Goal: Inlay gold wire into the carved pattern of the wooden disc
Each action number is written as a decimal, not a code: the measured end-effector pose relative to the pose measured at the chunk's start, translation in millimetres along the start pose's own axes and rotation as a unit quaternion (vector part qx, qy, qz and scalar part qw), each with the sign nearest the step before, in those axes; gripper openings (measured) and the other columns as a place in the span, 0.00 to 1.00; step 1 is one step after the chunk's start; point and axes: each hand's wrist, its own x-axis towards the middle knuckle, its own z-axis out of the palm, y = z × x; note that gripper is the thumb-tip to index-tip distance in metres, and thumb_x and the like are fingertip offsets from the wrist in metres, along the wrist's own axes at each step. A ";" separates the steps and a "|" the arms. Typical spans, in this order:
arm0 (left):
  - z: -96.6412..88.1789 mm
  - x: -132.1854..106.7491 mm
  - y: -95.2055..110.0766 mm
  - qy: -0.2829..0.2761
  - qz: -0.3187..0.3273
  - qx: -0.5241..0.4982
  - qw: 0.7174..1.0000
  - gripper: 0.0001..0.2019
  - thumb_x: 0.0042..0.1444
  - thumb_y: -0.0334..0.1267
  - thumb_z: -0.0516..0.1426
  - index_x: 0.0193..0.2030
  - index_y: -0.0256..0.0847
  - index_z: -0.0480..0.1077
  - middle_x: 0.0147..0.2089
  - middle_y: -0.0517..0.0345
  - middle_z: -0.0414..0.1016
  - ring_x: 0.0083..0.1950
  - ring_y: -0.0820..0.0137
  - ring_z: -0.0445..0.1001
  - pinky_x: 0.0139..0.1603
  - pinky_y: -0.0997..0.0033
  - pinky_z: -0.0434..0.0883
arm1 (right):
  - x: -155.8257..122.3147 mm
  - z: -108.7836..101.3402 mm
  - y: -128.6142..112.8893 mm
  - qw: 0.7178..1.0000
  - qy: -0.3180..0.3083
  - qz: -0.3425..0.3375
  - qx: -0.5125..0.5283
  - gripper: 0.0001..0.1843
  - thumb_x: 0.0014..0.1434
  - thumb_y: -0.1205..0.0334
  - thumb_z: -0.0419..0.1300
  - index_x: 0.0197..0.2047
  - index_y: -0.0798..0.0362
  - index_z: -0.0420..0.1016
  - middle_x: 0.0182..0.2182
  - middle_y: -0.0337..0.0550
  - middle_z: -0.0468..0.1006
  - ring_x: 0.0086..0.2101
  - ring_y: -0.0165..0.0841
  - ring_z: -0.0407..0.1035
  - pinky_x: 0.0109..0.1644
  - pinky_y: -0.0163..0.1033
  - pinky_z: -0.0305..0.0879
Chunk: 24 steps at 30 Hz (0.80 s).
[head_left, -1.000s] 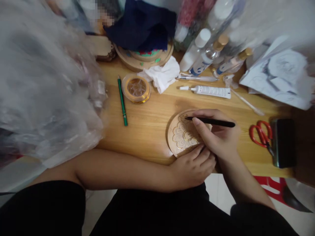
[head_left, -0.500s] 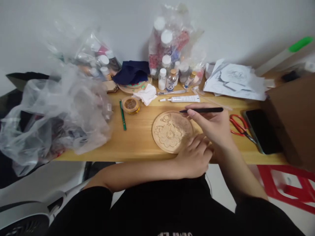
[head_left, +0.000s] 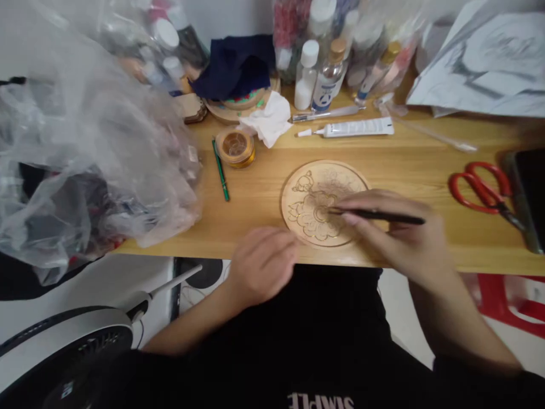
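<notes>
A round wooden disc (head_left: 317,187) with a carved flower outlined in gold lies near the front edge of the wooden table (head_left: 264,196). My right hand (head_left: 398,236) rests on the disc's right side, fingers closed on a thin black tool (head_left: 378,215) whose tip points left at the flower's middle. My left hand (head_left: 261,264) hovers at the table's front edge, left of the disc and apart from it. It is blurred, with fingers curled and nothing seen in them.
A large clear plastic bag (head_left: 85,142) fills the left. A green pencil (head_left: 220,169), a gold wire spool (head_left: 235,147), white tissue (head_left: 268,120), a glue tube (head_left: 353,128), bottles (head_left: 326,68) and papers (head_left: 481,62) lie behind. Red scissors (head_left: 481,184) and a phone (head_left: 530,193) lie right. A fan (head_left: 63,346) stands below left.
My left hand has let go of the disc's lower edge and moved left off it. My right hand has brought the black tool down onto the flower. The camera view shifted.
</notes>
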 end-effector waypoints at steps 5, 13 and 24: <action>3.0 -13.8 -22.4 0.036 -0.126 0.060 0.990 0.11 0.59 0.28 0.59 0.49 0.34 0.73 0.52 0.42 0.77 0.54 0.57 0.76 0.55 0.54 0.75 | 3.5 31.2 -1.6 0.996 -0.070 -0.057 -0.017 0.09 0.60 0.69 0.64 0.44 0.51 0.81 0.38 0.42 0.84 0.40 0.33 0.79 0.44 0.37 0.78; 18.6 -8.8 -27.6 0.027 -0.123 0.035 0.991 0.14 0.57 0.28 0.61 0.51 0.33 0.72 0.53 0.42 0.76 0.56 0.54 0.76 0.56 0.51 0.75 | 9.8 38.7 3.8 0.994 -0.105 -0.035 -0.016 0.09 0.60 0.72 0.64 0.44 0.55 0.80 0.40 0.45 0.83 0.44 0.32 0.78 0.50 0.37 0.76; 15.9 -7.7 -26.7 -0.014 -0.127 0.032 0.991 0.14 0.58 0.31 0.60 0.52 0.32 0.73 0.55 0.39 0.76 0.58 0.53 0.75 0.57 0.50 0.74 | 15.8 39.5 4.0 0.994 -0.111 -0.017 0.009 0.09 0.58 0.73 0.65 0.42 0.58 0.81 0.40 0.48 0.84 0.43 0.32 0.79 0.49 0.36 0.76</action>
